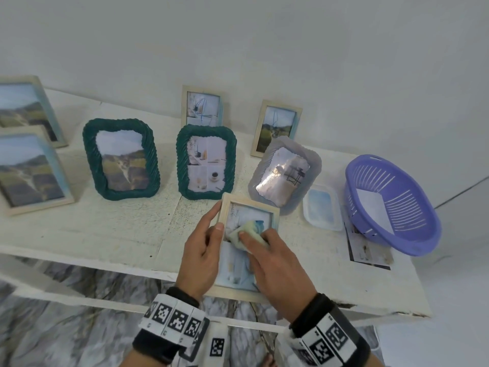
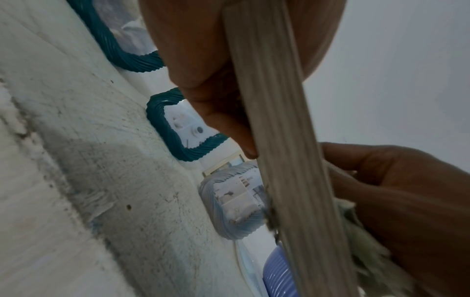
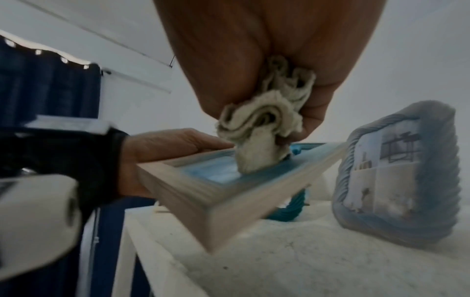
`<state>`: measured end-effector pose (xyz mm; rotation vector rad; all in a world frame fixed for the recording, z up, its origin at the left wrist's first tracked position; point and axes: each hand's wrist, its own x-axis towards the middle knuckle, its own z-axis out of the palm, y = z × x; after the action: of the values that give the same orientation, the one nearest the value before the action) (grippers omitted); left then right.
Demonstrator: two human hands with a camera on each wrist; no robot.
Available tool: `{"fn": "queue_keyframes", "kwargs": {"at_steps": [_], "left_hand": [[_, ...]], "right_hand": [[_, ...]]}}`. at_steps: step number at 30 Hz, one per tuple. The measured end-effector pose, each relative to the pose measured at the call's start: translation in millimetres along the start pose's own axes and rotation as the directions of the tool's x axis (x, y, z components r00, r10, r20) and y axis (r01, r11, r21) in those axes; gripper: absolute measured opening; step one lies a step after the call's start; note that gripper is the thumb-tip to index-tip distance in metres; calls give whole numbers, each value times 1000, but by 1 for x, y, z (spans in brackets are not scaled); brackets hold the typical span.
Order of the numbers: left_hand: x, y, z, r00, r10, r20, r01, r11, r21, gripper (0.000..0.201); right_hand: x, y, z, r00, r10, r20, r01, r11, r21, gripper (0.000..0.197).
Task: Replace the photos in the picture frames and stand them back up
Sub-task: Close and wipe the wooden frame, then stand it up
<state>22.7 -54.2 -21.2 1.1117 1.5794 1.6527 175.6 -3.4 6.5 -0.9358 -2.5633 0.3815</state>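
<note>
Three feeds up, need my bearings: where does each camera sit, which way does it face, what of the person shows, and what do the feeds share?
Head: above the white table, looking down; left hand grips the wooden frame, right hand presses a cloth on its glass.
Left wrist: along the frame's edge toward the standing frames; own fingers show.
Right wrist: down at the cloth.
Shared: frame and cloth.

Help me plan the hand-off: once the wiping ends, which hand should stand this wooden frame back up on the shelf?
Left, probably. The left hand already grips the wooden frame by its edge, while the right hand is occupied pinching the cloth against the glass.
</note>
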Motion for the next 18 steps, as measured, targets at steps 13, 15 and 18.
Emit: {"fn": "queue_keyframes", "kwargs": {"at_steps": [13, 15, 18], "left_hand": [[-1, 5, 2, 1000, -22, -20, 22, 999, 43, 42], [-2, 6, 5, 999, -26, -19, 26, 999, 42, 42], [0, 8, 9, 1000, -18, -17, 19, 999, 43, 42]], "right_hand": [[3, 7, -10, 999, -24, 35, 25, 999, -28, 45], [10, 12, -11, 998, 67, -1, -67, 995, -76, 50], [18, 5, -7, 986, 136, -101, -142, 988, -55, 48]]}}
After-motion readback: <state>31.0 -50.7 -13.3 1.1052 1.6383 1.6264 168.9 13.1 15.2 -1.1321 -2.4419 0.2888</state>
